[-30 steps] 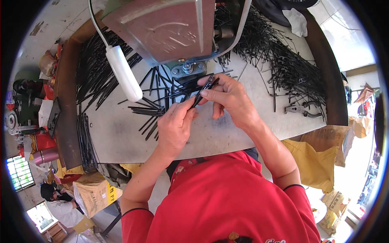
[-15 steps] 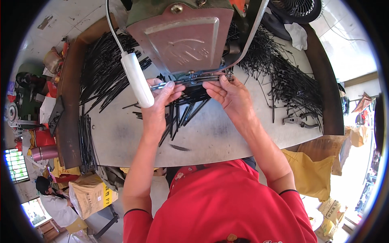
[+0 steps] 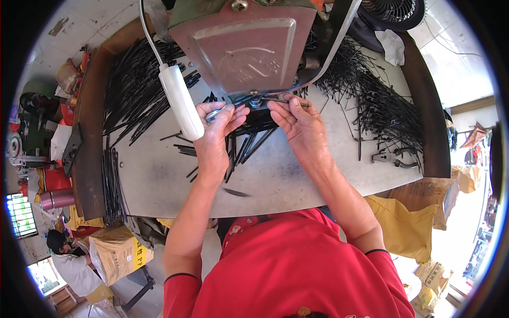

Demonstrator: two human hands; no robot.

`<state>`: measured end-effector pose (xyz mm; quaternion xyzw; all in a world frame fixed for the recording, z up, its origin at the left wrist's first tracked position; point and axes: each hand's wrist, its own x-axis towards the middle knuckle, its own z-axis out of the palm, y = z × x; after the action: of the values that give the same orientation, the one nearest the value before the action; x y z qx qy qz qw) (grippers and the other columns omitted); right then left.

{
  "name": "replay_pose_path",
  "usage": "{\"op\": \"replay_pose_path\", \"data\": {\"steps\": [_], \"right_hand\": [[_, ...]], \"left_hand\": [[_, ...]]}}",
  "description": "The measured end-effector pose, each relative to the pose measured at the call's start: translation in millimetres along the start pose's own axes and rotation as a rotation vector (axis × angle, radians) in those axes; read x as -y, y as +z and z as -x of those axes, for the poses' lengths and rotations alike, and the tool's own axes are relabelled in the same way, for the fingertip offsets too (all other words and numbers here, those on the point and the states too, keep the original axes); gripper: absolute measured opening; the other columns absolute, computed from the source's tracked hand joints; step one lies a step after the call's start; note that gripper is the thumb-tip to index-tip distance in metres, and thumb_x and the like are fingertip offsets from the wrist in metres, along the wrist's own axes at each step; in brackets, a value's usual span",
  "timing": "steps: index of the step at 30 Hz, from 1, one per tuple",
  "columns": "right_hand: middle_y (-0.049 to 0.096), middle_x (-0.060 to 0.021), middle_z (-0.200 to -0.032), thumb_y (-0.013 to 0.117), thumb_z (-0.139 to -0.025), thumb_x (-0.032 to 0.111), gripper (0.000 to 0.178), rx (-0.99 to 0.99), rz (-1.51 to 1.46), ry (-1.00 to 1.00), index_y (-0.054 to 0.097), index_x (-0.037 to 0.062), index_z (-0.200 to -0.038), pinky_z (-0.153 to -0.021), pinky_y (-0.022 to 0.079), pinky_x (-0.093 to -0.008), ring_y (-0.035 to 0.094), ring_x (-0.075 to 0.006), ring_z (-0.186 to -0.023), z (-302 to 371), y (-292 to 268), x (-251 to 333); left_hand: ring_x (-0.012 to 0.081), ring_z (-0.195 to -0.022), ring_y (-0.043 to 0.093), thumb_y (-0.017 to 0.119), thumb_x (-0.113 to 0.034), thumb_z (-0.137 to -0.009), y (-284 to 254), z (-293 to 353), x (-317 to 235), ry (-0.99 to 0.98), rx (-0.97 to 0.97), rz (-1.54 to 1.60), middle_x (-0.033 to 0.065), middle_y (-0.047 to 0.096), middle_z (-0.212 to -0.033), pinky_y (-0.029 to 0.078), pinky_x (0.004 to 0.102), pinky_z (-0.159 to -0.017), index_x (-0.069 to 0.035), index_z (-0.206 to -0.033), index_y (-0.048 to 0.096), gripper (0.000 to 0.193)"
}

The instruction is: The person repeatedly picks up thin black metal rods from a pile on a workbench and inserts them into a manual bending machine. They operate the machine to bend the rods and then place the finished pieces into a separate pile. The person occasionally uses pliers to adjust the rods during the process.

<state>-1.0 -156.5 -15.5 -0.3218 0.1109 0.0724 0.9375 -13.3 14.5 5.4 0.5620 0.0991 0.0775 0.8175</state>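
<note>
Both my hands are raised at the foot of a machine with a reddish-brown cover [image 3: 241, 53]. My left hand [image 3: 213, 135] pinches the left end of a thin dark metal strip [image 3: 245, 99], and a shiny bit of metal shows at its fingers. Over on the other side, my right hand [image 3: 306, 130] has its thumb and fingertips closed on the strip's right end. The strip's middle lies by a small round metal part [image 3: 256, 102] under the machine. Several black strips [image 3: 246, 146] lie loosely on the table below my hands.
A white lamp [image 3: 180, 103] on a bent stalk hangs beside my left hand. Black strips [image 3: 140, 90] are heaped at left, thinner black pieces [image 3: 384, 114] at right. Pliers [image 3: 395, 157] lie near the right rim [image 3: 432, 116]. Another person [image 3: 74, 267] sits at lower left by a carton [image 3: 119, 257].
My left hand has shifted slightly to the right and my right hand has turned a little. The strip between them now sits differently, with the round metal part showing more plainly.
</note>
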Motion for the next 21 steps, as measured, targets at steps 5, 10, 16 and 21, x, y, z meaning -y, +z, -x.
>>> {"op": "replay_pose_path", "data": {"steps": [5, 10, 16, 21], "right_hand": [[0.063, -0.0184, -0.101, 0.053, -0.095, 0.011, 0.014, 0.014, -0.015, 0.003, 0.05, 0.0003, -0.103, -0.084, 0.056, -0.0347, 0.066, -0.0281, -0.097, 1.2, 3.9, 1.3], [0.062, -0.0186, -0.101, 0.053, -0.095, 0.013, 0.015, 0.002, 0.036, -0.016, 0.05, -0.0002, -0.103, -0.085, 0.056, -0.0341, 0.065, -0.0286, -0.098, 4.5, 6.7, -4.7], [0.062, -0.0206, -0.101, 0.051, -0.096, 0.012, 0.014, 0.019, 0.081, -0.046, 0.05, -0.0002, -0.102, -0.085, 0.055, -0.0337, 0.065, -0.0286, -0.098, 7.9, 12.8, 2.1], [0.063, -0.0223, -0.1, 0.051, -0.096, 0.012, 0.015, -0.056, 0.05, -0.021, 0.048, -0.0007, -0.104, -0.084, 0.055, -0.0328, 0.065, -0.0286, -0.097, 0.0, 3.2, 4.1]], "left_hand": [[0.0287, -0.087, 0.068, 0.057, -0.004, -0.09, 1.2, 0.2, -4.0, 0.018, -0.016, -0.009, 0.0217, 0.063, -0.096, 0.058, 0.0296, -0.075, 0.002, -0.098, 0.047, 0.014], [0.0296, -0.088, 0.068, 0.058, -0.003, -0.089, -10.6, -0.4, -0.9, -0.055, -0.011, 0.043, 0.0219, 0.062, -0.096, 0.058, 0.0302, -0.075, 0.003, -0.1, 0.046, 0.017], [0.0296, -0.09, 0.067, 0.058, -0.004, -0.089, -5.2, 1.6, -6.2, -0.03, -0.012, 0.019, 0.0221, 0.063, -0.096, 0.058, 0.0297, -0.077, 0.002, -0.099, 0.047, 0.015], [0.0297, -0.091, 0.067, 0.057, -0.005, -0.089, 0.1, -5.1, -0.8, -0.117, -0.008, 0.03, 0.0218, 0.064, -0.096, 0.058, 0.0297, -0.078, 0.001, -0.097, 0.05, 0.012]]}}
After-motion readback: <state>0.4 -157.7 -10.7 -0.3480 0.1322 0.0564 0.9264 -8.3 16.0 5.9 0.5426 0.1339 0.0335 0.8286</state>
